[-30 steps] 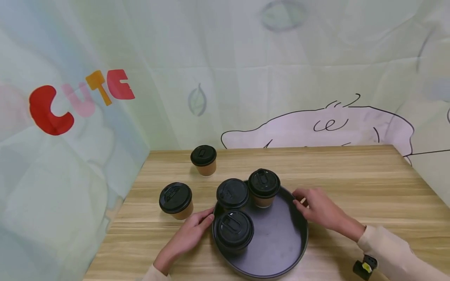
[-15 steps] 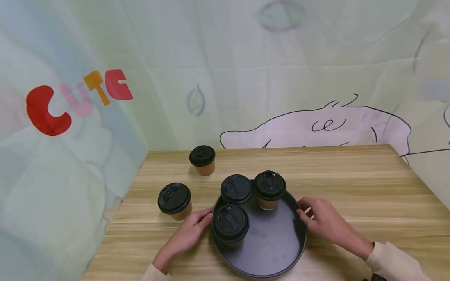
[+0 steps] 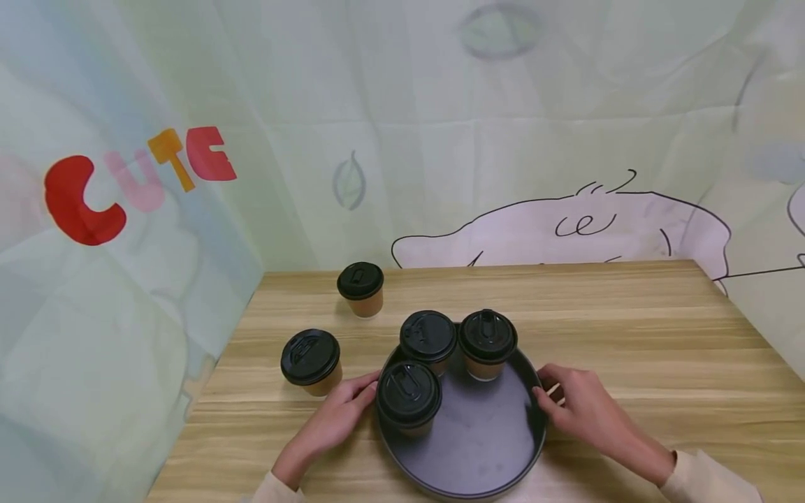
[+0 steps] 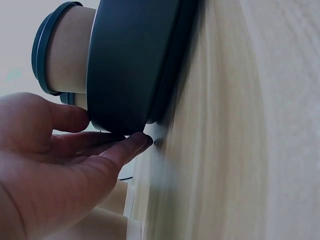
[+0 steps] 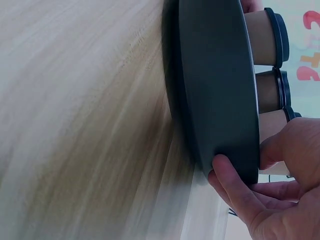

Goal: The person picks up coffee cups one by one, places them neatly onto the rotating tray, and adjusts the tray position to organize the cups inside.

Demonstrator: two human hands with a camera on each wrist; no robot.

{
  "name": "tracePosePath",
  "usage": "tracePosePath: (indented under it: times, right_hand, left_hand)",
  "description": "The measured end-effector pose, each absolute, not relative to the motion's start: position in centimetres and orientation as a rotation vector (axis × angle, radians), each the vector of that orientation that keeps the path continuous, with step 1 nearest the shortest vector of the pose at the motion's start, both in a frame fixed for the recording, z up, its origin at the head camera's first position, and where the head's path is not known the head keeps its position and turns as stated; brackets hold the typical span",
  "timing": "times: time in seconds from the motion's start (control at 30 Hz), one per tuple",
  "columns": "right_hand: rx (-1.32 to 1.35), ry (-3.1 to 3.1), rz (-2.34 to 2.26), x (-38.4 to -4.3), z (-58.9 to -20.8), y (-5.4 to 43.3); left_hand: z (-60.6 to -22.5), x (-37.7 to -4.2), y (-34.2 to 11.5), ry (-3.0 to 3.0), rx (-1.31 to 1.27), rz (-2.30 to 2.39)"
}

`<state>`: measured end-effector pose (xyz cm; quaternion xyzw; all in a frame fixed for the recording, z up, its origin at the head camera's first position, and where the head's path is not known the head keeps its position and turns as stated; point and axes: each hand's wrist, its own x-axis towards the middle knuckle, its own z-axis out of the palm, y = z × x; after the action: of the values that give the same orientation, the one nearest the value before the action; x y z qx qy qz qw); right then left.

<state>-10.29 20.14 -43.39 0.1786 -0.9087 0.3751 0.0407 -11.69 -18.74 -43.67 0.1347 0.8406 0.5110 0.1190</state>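
A round dark grey tray (image 3: 484,440) with a raised wall sits low over the table, between my hands. Three lidded paper coffee cups stand in it: one at the left (image 3: 410,395), one behind it (image 3: 429,339), and one at the back (image 3: 487,342). My left hand (image 3: 339,413) holds the tray's left side, thumb at the rim and fingers low on the outer wall (image 4: 130,65). On the opposite side, my right hand (image 3: 581,409) grips the tray, its thumb at the rim and fingertips (image 5: 222,167) against the outer wall.
Two more brown cups with black lids stand on the wooden table (image 3: 660,328): one (image 3: 312,361) just left of the tray near my left hand, another (image 3: 361,288) near the back edge. A printed curtain (image 3: 302,175) hangs behind and at the left.
The tray has turned clockwise with its cups; the back cups shifted right, the left one moved up and left. My right hand has moved nearer and slightly right; my left hand barely moved.
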Motion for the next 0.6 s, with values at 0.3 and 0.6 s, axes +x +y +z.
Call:
tracePosePath:
  times: [0.3, 0.6]
  right_hand:
    - [0.525, -2.777, 1.158, -9.5, -43.5, 20.0]
    - [0.512, -2.783, 1.157, -9.1, -43.5, 20.0]
  left_hand:
    - [-43.7, -11.8, -18.8, 2.423, 0.408, 1.511]
    - [-43.7, -12.0, -18.8, 2.413, 0.403, 1.512]
